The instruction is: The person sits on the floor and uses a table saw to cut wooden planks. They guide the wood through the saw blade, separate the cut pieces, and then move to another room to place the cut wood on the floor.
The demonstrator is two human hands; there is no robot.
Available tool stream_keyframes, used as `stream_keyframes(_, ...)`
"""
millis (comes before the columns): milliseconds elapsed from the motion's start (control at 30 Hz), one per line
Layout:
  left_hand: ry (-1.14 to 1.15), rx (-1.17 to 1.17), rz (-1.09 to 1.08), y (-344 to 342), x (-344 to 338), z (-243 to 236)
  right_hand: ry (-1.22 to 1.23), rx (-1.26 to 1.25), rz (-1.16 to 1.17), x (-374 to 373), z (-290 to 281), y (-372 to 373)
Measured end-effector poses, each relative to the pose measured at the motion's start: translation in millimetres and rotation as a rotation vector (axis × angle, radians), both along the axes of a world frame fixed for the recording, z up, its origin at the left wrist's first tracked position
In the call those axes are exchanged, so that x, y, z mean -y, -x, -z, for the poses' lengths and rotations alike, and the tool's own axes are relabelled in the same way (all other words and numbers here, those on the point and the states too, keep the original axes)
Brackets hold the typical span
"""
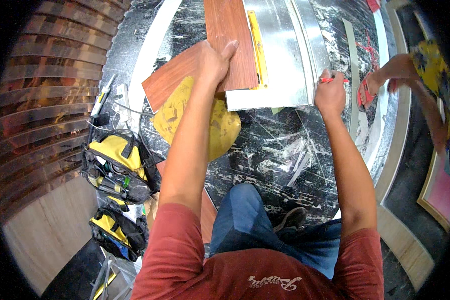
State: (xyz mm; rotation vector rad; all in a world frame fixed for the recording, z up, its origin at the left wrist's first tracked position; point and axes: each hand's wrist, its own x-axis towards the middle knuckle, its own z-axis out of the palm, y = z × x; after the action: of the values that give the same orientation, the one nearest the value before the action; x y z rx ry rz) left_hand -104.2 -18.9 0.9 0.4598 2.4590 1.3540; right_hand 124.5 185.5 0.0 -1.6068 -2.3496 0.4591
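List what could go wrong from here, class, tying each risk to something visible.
The bare right hand, holding a red pen-like tool, is at the edge of the metal sheet and could get cut.

The yellow straight tool has no hand on it, so it might shift if bumped.

A co-worker's sandalled foot is nearby; a sliding sheet might hurt it.

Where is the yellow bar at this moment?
In the head view, it's near the top, slightly right of centre: the yellow bar lies along the right edge of the reddish-brown board, beside the bare silver sheet.
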Motion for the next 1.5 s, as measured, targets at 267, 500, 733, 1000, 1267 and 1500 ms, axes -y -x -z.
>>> stream_keyframes(267,-0.061,-0.071,-0.007,-8.3,7.5,18.0,-0.026,-0.01,-0.02,-1.4,3.5,-1.1)
stream_keyframes(500,-0.056,0.04,0.014,-22.0,14.0,6.2,0.005,-0.006,-0.011,-2.3,0.5,-1.3)
stream_keyframes(733,-0.015,-0.031,-0.019,-29.1,19.3,12.3,0.01,-0.021,-0.012,0.1,-0.7,-0.4)
stream_keyframes(1000,-0.052,0.008,-0.026,-46.4,25.4,0.3,0.021,-0.017,0.01,2.0,-4.3,-0.1)
stream_keyframes(1267,-0.027,0.056,-0.022,-54.7,30.9,-5.2,0.019,-0.029,-0.004,2.4,-5.5,-0.5)
stream_keyframes(1500,0.014,0.048,-0.034,-66.4,36.4,-14.1,0.038,-0.017,0.003,2.0,-5.5,-1.2)
